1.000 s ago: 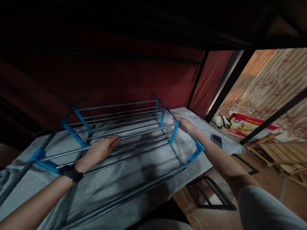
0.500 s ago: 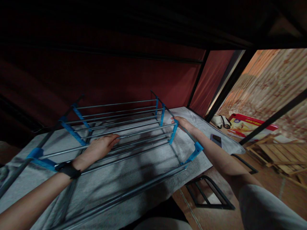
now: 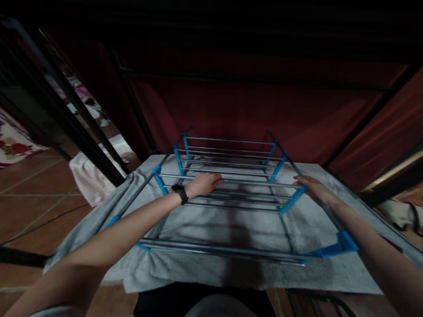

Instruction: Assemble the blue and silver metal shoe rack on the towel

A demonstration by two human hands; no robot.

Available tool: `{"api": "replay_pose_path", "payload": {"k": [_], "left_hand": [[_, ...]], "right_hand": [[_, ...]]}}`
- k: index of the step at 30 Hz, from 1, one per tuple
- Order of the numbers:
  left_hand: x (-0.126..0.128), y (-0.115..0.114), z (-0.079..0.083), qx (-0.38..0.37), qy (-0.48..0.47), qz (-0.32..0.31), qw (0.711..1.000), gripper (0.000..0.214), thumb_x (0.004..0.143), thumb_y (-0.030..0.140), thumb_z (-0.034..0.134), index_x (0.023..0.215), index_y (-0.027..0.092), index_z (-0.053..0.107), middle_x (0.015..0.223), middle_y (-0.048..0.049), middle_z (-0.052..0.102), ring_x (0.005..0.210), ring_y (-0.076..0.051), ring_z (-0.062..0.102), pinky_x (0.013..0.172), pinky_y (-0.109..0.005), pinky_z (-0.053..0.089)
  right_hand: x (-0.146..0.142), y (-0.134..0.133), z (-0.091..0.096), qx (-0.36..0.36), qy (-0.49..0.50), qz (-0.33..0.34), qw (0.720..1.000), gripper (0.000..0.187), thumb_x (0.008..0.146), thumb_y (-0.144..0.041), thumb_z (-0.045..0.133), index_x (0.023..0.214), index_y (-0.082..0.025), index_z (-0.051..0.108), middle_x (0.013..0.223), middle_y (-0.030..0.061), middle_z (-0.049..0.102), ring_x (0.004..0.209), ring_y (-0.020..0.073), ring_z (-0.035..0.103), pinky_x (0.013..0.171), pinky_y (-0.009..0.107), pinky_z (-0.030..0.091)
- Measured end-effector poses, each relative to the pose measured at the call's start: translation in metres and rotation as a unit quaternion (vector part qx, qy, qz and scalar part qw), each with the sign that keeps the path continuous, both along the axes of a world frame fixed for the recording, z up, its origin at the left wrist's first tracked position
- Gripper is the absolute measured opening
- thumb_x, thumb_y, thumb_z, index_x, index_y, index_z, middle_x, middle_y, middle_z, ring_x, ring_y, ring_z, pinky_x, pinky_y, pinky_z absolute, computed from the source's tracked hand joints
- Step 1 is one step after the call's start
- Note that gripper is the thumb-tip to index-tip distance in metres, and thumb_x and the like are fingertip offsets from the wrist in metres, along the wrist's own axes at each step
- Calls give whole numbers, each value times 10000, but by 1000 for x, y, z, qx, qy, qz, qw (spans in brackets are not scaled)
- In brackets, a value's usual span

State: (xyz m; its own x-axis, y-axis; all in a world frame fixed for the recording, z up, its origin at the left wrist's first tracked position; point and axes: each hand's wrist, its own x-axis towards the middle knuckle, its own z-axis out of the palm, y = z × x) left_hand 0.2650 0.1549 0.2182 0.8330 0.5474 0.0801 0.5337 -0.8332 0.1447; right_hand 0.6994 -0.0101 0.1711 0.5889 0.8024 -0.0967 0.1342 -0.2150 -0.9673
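Note:
A shoe rack (image 3: 254,181) of thin grey metal tubes and blue plastic brackets lies across a grey cloth-covered surface. My left hand (image 3: 204,182), with a dark watch on its wrist, is closed round one of the cross tubes near the middle. At the rack's right side, my right hand (image 3: 312,187) grips the side pole beside a blue bracket (image 3: 292,200). Its fingertips wrap the pole, partly hidden by it. Nearest my body runs a pair of front tubes (image 3: 224,251), joined at the right to a blue corner piece (image 3: 340,246).
Under the rack spreads a grey cloth (image 3: 185,273). A dark red panel (image 3: 231,105) stands right behind it. Black metal posts (image 3: 102,145) rise at the left, near a striped white cloth (image 3: 87,176) and a tiled floor (image 3: 42,198).
My view has turned to the left, so the left-side floor and posts now show. Both hands keep their holds on the rack.

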Motion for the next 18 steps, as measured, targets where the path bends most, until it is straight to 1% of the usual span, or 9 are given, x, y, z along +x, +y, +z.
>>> {"api": "replay_pose_path", "payload": {"k": [2,5,7,9,11,13,15,16,18], "left_hand": [[0,-1,-2,-4,-12,-8,1000,335,1057,360,397,1074,187,683,1062,-106,744,978,-252,702,800,-314,483],[-2,-2,-2,-6,-46,-33,998,327,1048,347,434,1175,177,683,1129,-109,723,1014,-240,688,874,-321,483],[-8,0,2,0,-67,-42,997,345,1033,366,480,1257,183,668,1203,-117,696,1079,-247,668,955,-344,470],[-22,7,12,11,-93,-24,995,375,1015,384,514,1299,188,659,1274,-132,668,1176,-272,631,1038,-378,442],[-44,20,25,22,-142,33,989,387,1003,375,523,1308,182,661,1325,-144,646,1260,-288,585,1101,-393,411],[-76,39,38,32,-205,128,970,383,987,359,530,1287,170,674,1339,-143,641,1283,-292,565,1125,-388,404],[-113,60,46,28,-267,241,933,357,959,355,555,1217,154,699,1294,-137,667,1252,-300,577,1100,-379,430],[-132,69,47,6,-295,287,911,334,946,352,572,1166,144,711,1241,-134,692,1211,-299,598,1061,-364,456],[-164,82,43,-89,-350,357,861,326,929,401,609,1080,132,715,1075,-126,734,1062,-281,655,929,-336,514]], "right_hand": [[-4,-3,3,4,-2,1,1000,281,796,-379,701,997,-183,694,859,73,730,701,167,631,620,252,496],[-9,-6,7,-3,8,0,1000,250,818,-358,686,1002,-189,695,877,76,733,710,168,631,627,248,500],[-10,-7,9,-10,20,-4,1000,221,834,-335,679,1007,-198,694,884,78,737,729,170,635,635,240,499],[-10,-7,9,-9,29,-7,1000,201,846,-314,675,1016,-209,695,886,77,740,740,169,635,653,234,499],[-9,-7,8,-8,32,-7,999,180,853,-298,674,1012,-217,698,888,75,739,745,169,633,669,231,500],[-7,-6,6,-11,33,-9,999,157,851,-287,676,991,-222,703,884,71,734,744,169,630,664,231,496],[-7,-5,5,-15,33,-13,999,144,831,-272,695,965,-221,705,869,65,725,745,168,629,652,228,491],[-7,-4,6,-16,34,-17,999,141,818,-259,705,953,-219,706,856,60,719,740,166,627,644,224,488],[-9,-3,7,-18,36,-26,999,136,793,-226,717,927,-211,709,822,50,701,718,156,617,626,215,481]]}}
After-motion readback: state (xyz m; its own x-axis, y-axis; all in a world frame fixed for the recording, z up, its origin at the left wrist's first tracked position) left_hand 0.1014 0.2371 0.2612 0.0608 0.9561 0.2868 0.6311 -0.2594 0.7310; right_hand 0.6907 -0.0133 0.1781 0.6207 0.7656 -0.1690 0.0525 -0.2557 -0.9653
